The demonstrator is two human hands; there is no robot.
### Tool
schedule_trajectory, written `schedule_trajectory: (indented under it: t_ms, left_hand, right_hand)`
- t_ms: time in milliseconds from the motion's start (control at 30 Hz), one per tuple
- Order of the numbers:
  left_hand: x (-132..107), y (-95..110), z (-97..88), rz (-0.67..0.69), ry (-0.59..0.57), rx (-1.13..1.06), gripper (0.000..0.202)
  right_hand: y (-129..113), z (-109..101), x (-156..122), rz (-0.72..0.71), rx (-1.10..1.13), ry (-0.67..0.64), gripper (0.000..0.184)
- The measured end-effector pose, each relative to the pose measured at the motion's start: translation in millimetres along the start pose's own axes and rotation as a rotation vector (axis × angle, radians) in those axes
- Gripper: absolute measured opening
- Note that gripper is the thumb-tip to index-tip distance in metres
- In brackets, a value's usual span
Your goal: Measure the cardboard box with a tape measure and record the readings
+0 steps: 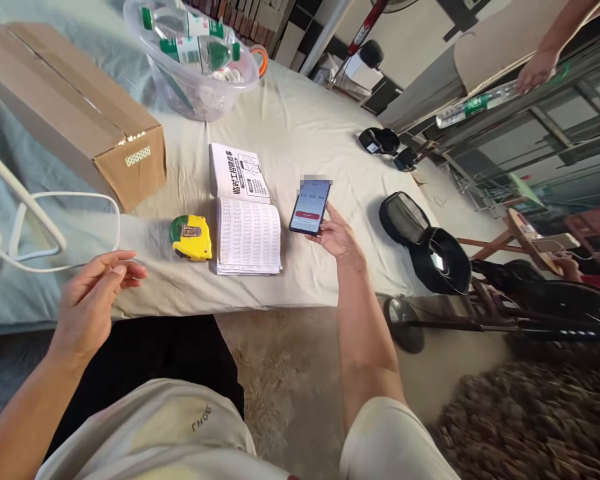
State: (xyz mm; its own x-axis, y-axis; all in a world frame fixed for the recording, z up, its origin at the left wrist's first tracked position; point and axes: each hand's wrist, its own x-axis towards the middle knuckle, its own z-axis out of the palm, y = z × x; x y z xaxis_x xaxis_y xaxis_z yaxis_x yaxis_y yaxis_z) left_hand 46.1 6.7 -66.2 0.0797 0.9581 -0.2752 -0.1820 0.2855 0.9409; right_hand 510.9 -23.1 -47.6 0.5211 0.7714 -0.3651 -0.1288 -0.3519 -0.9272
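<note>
In my right hand (339, 235) is a smartphone (310, 205), tilted up with its lit screen toward me; a timer-like row of digits and a red button show on it. My left hand (93, 290) is over the table's front edge, empty, with its fingers loosely bent and apart. Nearest to it are a white cable (117, 223) and a yellow and green tape measure (193, 239). Between the tape measure and the phone lies an open booklet (249, 233), its lower page filled with rows of handwriting and its upper page printed.
On the cloth-covered table (295, 113) stand a cardboard box (70, 100) and a clear tub (205, 93) of plastic bottles. Black open cases (440, 260) lie at the right edge. Beyond, another person's hand (537, 70) holds a bottle (475, 105). A fan (545, 293) stands at right.
</note>
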Motion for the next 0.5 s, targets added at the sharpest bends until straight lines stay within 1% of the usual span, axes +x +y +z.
schedule_trajectory:
  t_ms: [67,167,333,500]
  left_hand:
    - [-0.1,-1.8,-0.5,0.006,0.001,0.030,0.014]
    - [0.8,-2.1,-1.6,-0.002,-0.002,0.043,0.013]
    - [2.1,-1.3,-0.8,-0.009,-0.004,0.075,0.013]
    - [2.6,-1.3,-0.8,-0.021,0.000,0.087,0.013]
  right_hand:
    - [4.1,-1.1,12.2,0.031,-0.016,-0.005,0.085]
    - [8.6,-2.3,21.0,0.051,0.006,-0.001,0.083]
    - [9.4,-5.4,23.0,0.052,-0.011,-0.016,0.078]
    - [6.1,-6.2,18.8,0.055,-0.072,-0.010,0.059]
